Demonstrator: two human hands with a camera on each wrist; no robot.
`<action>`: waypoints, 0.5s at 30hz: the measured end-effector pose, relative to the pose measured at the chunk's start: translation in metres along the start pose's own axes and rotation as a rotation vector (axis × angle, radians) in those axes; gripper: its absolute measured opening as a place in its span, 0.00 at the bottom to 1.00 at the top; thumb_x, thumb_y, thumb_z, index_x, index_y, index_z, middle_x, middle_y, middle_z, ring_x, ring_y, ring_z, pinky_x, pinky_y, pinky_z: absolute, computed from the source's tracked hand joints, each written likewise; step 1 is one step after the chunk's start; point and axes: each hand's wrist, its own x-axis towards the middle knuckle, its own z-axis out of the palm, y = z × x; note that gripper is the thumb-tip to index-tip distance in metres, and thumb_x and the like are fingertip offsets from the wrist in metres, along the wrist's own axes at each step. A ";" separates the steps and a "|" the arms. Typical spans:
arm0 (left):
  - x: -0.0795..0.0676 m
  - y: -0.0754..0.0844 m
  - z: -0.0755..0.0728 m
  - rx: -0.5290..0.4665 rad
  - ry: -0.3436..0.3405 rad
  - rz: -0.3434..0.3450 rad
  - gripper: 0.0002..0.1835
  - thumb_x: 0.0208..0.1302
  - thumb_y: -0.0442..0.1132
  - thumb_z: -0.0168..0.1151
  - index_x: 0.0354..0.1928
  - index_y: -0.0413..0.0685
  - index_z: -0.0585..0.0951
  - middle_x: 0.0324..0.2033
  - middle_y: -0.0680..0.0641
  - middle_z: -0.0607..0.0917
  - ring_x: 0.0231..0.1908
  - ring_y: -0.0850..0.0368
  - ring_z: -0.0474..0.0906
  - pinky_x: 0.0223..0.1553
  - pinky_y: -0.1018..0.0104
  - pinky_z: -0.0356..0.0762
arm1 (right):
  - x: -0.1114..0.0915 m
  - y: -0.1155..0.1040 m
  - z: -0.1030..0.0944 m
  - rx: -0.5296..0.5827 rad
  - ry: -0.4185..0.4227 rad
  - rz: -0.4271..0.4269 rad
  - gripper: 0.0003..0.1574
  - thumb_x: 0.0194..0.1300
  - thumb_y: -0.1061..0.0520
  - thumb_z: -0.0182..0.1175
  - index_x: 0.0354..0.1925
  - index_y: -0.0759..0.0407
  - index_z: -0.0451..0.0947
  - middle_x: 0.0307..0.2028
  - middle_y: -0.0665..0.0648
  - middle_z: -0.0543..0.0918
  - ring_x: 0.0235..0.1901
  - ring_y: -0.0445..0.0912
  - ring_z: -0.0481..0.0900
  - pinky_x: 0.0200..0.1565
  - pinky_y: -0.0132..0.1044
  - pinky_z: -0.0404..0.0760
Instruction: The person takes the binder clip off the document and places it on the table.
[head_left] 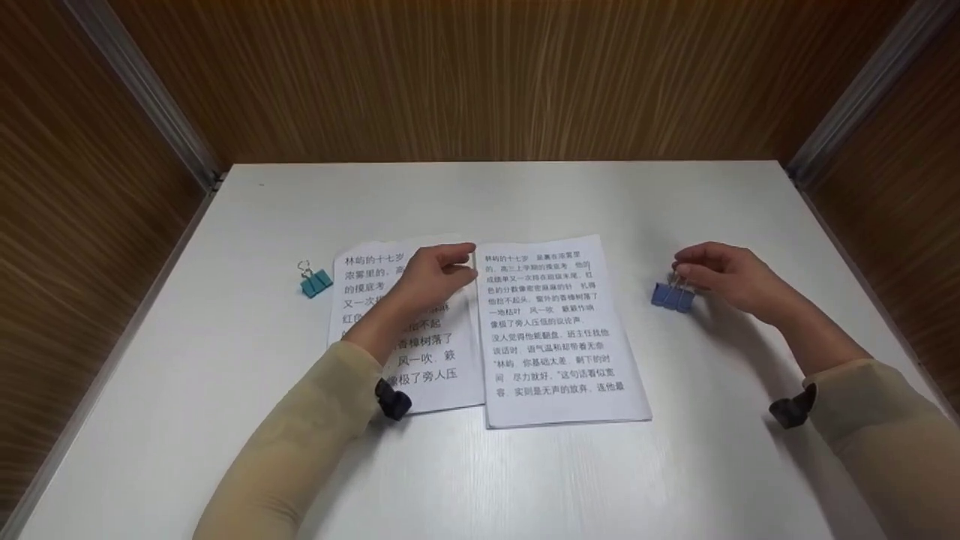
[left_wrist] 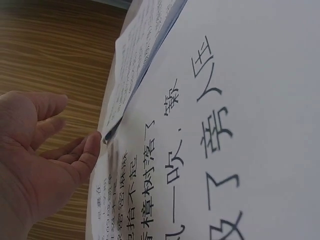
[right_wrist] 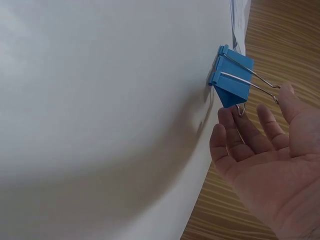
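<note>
My right hand (head_left: 731,276) pinches the wire handles of a blue binder clip (head_left: 673,297), thumb on one handle and fingertips by the other. In the right wrist view, the clip (right_wrist: 234,75) has its spine away from the palm. My left hand (head_left: 429,279) is over the left stack of printed paper (head_left: 427,375). Its fingertips reach the left edge of the right stack of printed paper (head_left: 555,337), near the top. In the left wrist view, the fingers (left_wrist: 92,145) are loosely bent and one fingertip is at that stack's edge; no grip shows.
A teal binder clip (head_left: 316,283) lies left of the paper, its wire handles pointing away. Both stacks lie side by side on the white table (head_left: 510,480). Wood-grain panels (head_left: 480,82) stand at the back and both sides.
</note>
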 end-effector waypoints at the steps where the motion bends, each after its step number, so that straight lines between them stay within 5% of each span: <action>1: -0.002 -0.001 -0.002 -0.010 -0.001 -0.004 0.30 0.75 0.41 0.66 0.76 0.50 0.74 0.72 0.42 0.76 0.65 0.52 0.79 0.68 0.61 0.74 | 0.001 0.001 0.000 -0.010 -0.002 0.004 0.33 0.82 0.42 0.57 0.72 0.61 0.73 0.67 0.64 0.79 0.60 0.49 0.78 0.52 0.25 0.80; 11: -0.016 -0.007 -0.014 -0.014 0.018 0.029 0.29 0.77 0.42 0.65 0.76 0.47 0.74 0.71 0.41 0.77 0.67 0.51 0.77 0.70 0.61 0.72 | 0.000 0.007 -0.005 -0.021 0.031 0.025 0.35 0.82 0.40 0.57 0.73 0.60 0.74 0.68 0.63 0.79 0.59 0.43 0.77 0.54 0.22 0.77; 15: -0.018 -0.007 -0.016 0.009 0.027 0.040 0.29 0.78 0.44 0.64 0.76 0.46 0.73 0.72 0.41 0.77 0.68 0.51 0.77 0.71 0.60 0.71 | -0.002 0.006 -0.005 -0.040 0.054 0.043 0.38 0.81 0.36 0.56 0.74 0.60 0.72 0.70 0.65 0.77 0.66 0.54 0.74 0.66 0.41 0.75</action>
